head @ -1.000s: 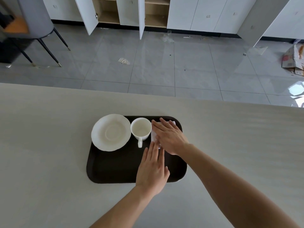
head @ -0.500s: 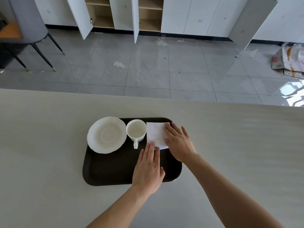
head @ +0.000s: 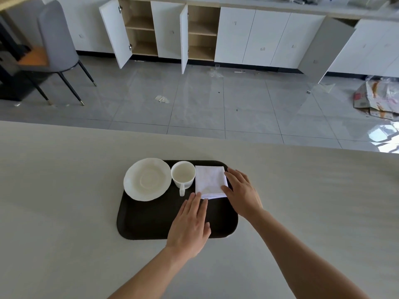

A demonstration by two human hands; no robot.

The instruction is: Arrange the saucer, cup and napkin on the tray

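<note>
A dark brown tray [head: 151, 221] lies on the pale table. At its far left sits a white saucer [head: 147, 179], overhanging the tray's edge. A white cup [head: 183, 175] stands upright beside it, handle toward me. A folded white napkin [head: 210, 181] lies flat at the tray's far right. My left hand [head: 190, 223] rests flat on the tray, fingertips touching the napkin's near left corner. My right hand [head: 243, 193] lies flat along the napkin's right edge, fingers spread, holding nothing.
The pale table [head: 64, 201] stretches wide on both sides of the tray. Beyond its far edge is grey tiled floor, a grey chair [head: 56, 46] at the far left, white cabinets with open doors [head: 183, 37] and cardboard [head: 377, 100] at right.
My right hand has slid off the top of the napkin to its right edge, uncovering it. My left hand stayed at the napkin's near corner. The camera tilted up a little.
</note>
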